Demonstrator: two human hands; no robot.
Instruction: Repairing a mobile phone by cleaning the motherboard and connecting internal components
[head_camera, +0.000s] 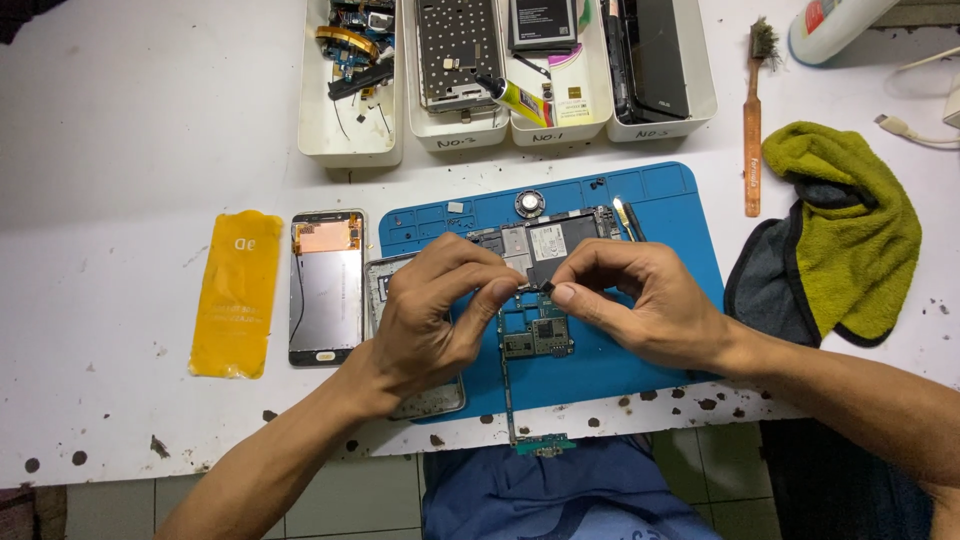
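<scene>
Holding: we pinched a phone circuit board (530, 300) between our left hand (435, 310) and right hand (640, 300), both clasped on it.
Board: it hung above the blue mat (670, 215).
Care: edge-only grip seemed wisest.
Left: display panel (326, 287), yellow film (235, 293).
Far: white trays (352, 140), green cloth (850, 225).

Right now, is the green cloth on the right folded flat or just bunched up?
Bunched up. The green cloth lies crumpled in loose, uneven folds over a grey cloth on the white table, beside the blue mat.
</scene>
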